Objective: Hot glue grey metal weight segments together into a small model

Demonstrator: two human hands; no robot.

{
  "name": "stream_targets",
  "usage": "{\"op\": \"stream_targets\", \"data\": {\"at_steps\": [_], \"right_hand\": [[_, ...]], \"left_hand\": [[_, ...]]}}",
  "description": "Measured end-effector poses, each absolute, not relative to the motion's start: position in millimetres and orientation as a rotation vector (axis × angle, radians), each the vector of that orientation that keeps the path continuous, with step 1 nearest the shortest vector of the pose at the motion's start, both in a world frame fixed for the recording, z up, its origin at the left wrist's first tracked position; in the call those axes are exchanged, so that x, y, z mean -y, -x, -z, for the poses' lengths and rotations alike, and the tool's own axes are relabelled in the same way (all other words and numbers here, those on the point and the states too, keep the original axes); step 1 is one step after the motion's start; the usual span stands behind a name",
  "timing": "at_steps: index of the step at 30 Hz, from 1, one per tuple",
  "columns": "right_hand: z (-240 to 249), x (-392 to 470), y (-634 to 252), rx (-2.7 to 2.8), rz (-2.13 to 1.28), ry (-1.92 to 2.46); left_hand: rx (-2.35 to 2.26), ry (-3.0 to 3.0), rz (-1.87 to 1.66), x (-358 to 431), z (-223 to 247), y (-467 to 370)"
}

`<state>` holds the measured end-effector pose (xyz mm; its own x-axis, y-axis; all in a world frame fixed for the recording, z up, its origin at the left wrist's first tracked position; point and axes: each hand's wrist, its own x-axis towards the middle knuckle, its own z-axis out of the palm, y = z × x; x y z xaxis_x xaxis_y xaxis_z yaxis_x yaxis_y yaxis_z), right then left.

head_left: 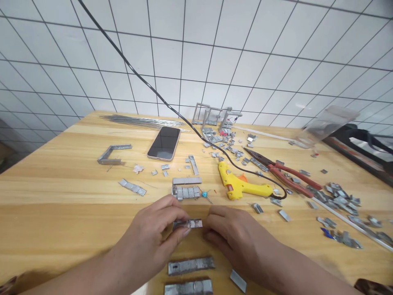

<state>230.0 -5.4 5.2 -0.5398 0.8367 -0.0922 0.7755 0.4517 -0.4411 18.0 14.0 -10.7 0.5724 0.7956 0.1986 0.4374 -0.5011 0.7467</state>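
Near the table's front, my left hand (156, 231) pinches a short grey metal strip (195, 223) between thumb and fingers. My right hand (225, 229) is beside the strip's right end, its fingers curled together; whatever they hold, if anything, is hidden. Just beyond my hands lie a flat grey strip (187, 180) and a segmented metal piece (188, 192), with a small blue item (204, 194) at its right. Closer to me are two longer metal strips, one (192, 266) behind the other (188, 287). A small metal plate (238, 281) sits below my right hand.
A yellow glue gun (245, 188) with a black cable and red-handled pliers (285, 174) lie right of centre. A phone (164, 143), thin rods (141, 120) and small metal frames (208, 116) are farther back. Metal scraps (340, 198) and a clear container (325, 125) are at right.
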Motion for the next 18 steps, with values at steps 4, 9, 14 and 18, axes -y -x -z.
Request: {"op": "stream_targets", "data": {"at_steps": [4, 9, 14, 18], "right_hand": [[-8.9, 5.5, -236.1, 2.588, -0.637, 1.509], [-12.6, 8.0, -241.3, 2.516, -0.744, 1.559], [-9.3, 10.3, -234.3, 2.702, -0.52, 1.531], [-13.3, 9.8, -235.5, 2.848, -0.434, 1.626]], "left_hand": [[-0.981, -2.165, -0.685, -13.7, 12.0, -16.4], [-0.984, -2.18, -0.654, -14.5, 12.9, -16.5], [-0.964, -2.209, -0.661, -14.3, 14.0, -17.6], [-0.963, -2.223, -0.65, -12.0, 16.3, -18.0]]}}
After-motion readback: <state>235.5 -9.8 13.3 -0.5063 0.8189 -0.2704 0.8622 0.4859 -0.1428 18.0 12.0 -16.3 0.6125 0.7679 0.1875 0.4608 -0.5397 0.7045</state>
